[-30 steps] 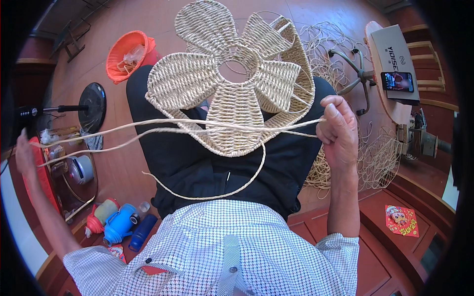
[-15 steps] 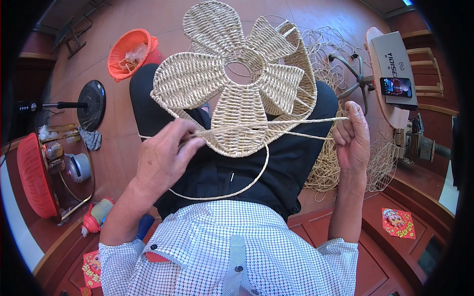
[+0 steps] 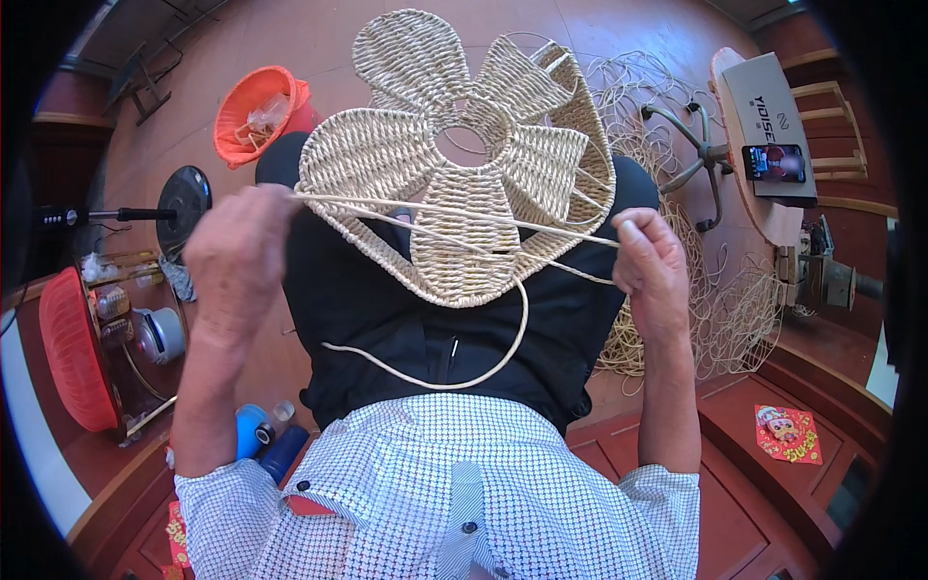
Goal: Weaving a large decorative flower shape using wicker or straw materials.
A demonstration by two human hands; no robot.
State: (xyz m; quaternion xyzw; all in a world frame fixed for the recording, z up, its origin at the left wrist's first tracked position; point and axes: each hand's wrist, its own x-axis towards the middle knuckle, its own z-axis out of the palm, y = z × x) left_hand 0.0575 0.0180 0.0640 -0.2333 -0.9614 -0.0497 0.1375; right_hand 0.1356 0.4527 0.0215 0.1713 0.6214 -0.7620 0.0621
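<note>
A woven straw-coloured flower-shaped piece [image 3: 367, 159], with wide petals and a round hole in its middle, rests on my lap. Over its lower petals runs a pale twisted cord [image 3: 406, 205], stretched in more than one strand between my hands. My left hand [image 3: 237, 256], blurred at the fingers, is closed around the cord at the piece's left edge. At the right, my right hand [image 3: 652, 261] pinches the strands between thumb and bent fingers. Another length of cord curves from the lower rim down onto my black trousers [image 3: 387, 329].
A large tangle of cord [image 3: 744, 319] lies on the floor at right, near a swivel chair base [image 3: 710, 155]. Farther right, a table [image 3: 720, 72] bears a box and a phone [image 3: 773, 164]. An orange bin [image 3: 232, 121], a black round stand base [image 3: 188, 198] and a red basin [image 3: 72, 348] are at left.
My left hand has moved left and up, drawing the cord out across the woven piece. My right hand has come inward and slightly down. The loose cord end now lies free on my lap.
</note>
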